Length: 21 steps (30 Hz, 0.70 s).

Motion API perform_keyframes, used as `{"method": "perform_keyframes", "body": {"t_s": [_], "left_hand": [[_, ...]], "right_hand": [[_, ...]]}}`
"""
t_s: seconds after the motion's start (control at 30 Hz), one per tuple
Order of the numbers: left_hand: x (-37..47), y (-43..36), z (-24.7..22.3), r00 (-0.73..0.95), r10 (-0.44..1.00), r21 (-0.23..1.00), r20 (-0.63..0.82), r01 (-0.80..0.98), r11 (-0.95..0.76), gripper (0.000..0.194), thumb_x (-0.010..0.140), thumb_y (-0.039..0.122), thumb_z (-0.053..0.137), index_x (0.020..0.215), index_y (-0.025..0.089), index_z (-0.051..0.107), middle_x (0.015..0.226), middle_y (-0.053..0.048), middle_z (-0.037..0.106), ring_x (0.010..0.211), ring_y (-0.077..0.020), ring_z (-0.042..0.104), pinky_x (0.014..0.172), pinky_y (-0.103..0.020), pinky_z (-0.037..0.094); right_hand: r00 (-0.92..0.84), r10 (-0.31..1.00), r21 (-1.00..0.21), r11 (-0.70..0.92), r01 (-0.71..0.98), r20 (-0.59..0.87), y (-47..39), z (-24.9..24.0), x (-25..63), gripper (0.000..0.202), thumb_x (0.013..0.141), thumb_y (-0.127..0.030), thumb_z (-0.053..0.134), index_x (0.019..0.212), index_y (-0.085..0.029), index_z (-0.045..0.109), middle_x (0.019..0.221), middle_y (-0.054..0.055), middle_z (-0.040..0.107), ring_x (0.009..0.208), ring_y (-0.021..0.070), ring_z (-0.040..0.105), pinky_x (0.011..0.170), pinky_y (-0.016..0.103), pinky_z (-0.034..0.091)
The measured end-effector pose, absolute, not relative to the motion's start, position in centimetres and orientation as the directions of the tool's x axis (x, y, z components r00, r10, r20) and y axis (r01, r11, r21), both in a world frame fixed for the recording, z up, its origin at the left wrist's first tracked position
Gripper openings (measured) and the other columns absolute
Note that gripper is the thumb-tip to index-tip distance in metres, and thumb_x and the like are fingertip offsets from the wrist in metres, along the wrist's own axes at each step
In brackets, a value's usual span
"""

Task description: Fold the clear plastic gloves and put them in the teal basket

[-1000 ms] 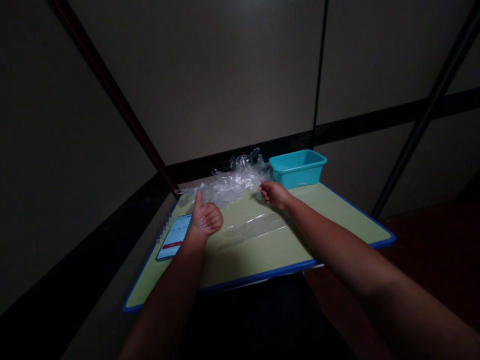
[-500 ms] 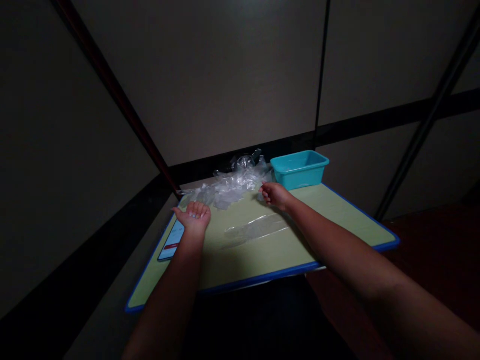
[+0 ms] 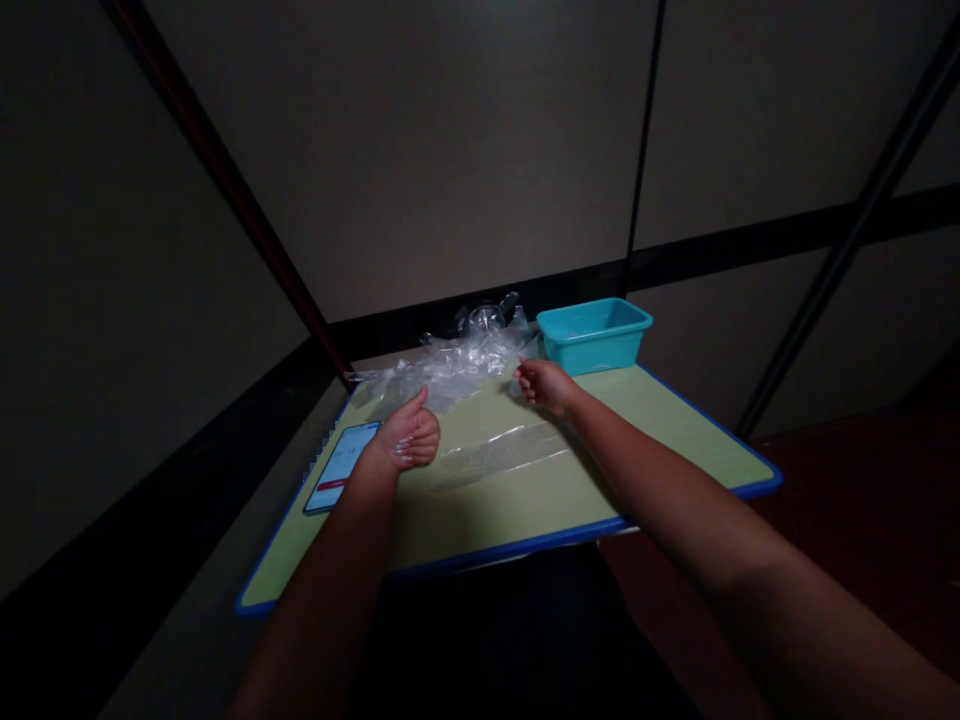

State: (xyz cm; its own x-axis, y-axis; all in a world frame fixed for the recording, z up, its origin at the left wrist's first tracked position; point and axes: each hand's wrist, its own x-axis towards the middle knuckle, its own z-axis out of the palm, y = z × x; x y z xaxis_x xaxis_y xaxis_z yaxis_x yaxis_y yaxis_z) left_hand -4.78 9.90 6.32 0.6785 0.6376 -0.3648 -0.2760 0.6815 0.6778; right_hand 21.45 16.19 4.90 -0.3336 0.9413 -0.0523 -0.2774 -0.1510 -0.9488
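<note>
The left hand (image 3: 412, 435) is curled, thumb raised; whether the right hand (image 3: 541, 385) pinches anything cannot be told. The clear plastic film (image 3: 506, 453), flat on the desk (image 3: 517, 512), probably wants a light edge pinch.

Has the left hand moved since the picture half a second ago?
Yes. Judged against the smartphone, the left hand has shifted rightward, uncovering more of the smartphone.

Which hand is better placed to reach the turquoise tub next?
Probably the right hand: it is close to the turquoise tub, while the left hand is farther off, by the phone.
</note>
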Motion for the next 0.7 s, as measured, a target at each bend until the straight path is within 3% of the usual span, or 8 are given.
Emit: {"method": "perform_keyframes", "body": {"t_s": [0.17, 0.27, 0.37, 0.47, 0.7], "left_hand": [[-4.67, 9.65, 6.4, 0.617, 0.764, 0.695, -0.189, -0.466, 0.548, 0.066, 0.08, 0.071, 0.023, 0.037, 0.022, 0.011, 0.025, 0.004, 0.011, 0.018, -0.0072, 0.014, 0.022, -0.019, 0.01], [-4.75, 9.64, 6.23, 0.343, 0.937, 0.63, 0.068, -0.743, 0.227, 0.065, 0.082, 0.069, 0.025, 0.04, 0.021, 0.016, 0.028, 0.005, 0.019, 0.022, -0.0053, 0.015, 0.024, -0.02, 0.014], [-5.02, 9.95, 5.89, 0.039, 0.977, 0.467, 0.208, -0.882, -0.064, 0.063, 0.083, 0.069, 0.015, 0.044, 0.02, 0.019, 0.034, 0.004, 0.024, 0.027, -0.0056, 0.02, 0.029, -0.02, 0.022], [-5.15, 10.31, 5.67, -0.041, 0.977, 0.426, 0.208, -0.896, -0.128, 0.063, 0.08, 0.073, 0.008, 0.047, 0.021, 0.019, 0.037, 0.004, 0.024, 0.031, -0.0075, 0.025, 0.032, -0.021, 0.026], [-4.86, 10.55, 5.9, -0.101, 0.988, 0.476, 0.119, -0.867, -0.146, 0.054, 0.081, 0.066, 0.022, 0.05, 0.021, 0.023, 0.043, 0.004, 0.028, 0.038, -0.0099, 0.032, 0.038, -0.024, 0.028]], "right_hand": [[-0.331, 0.943, -0.951, -0.142, -0.274, -0.045, 16.11, 4.96, 21.36, 0.025, 0.083, -0.036, 0.047, 0.068, -0.016, 0.051, 0.046, -0.005, 0.038, 0.037, 0.0072, 0.031, 0.037, 0.021, 0.024], [-0.329, 0.943, -0.954, -0.143, -0.263, -0.051, 16.1, 4.93, 21.31, 0.025, 0.085, -0.034, 0.044, 0.068, -0.016, 0.051, 0.046, -0.005, 0.037, 0.037, 0.0072, 0.031, 0.037, 0.021, 0.025], [-0.335, 0.941, -0.953, -0.149, -0.264, -0.054, 16.16, 4.88, 21.29, 0.026, 0.085, -0.034, 0.043, 0.068, -0.016, 0.051, 0.046, -0.005, 0.037, 0.036, 0.0068, 0.031, 0.037, 0.021, 0.024], [-0.339, 0.939, -0.953, -0.152, -0.263, -0.056, 16.27, 4.79, 21.32, 0.025, 0.084, -0.036, 0.045, 0.069, -0.016, 0.051, 0.046, -0.005, 0.038, 0.036, 0.0067, 0.031, 0.037, 0.021, 0.024], [-0.331, 0.942, -0.955, -0.139, -0.262, -0.046, 16.35, 4.59, 21.35, 0.025, 0.081, -0.038, 0.049, 0.069, -0.016, 0.051, 0.047, -0.005, 0.039, 0.037, 0.0065, 0.031, 0.037, 0.021, 0.024]]}}
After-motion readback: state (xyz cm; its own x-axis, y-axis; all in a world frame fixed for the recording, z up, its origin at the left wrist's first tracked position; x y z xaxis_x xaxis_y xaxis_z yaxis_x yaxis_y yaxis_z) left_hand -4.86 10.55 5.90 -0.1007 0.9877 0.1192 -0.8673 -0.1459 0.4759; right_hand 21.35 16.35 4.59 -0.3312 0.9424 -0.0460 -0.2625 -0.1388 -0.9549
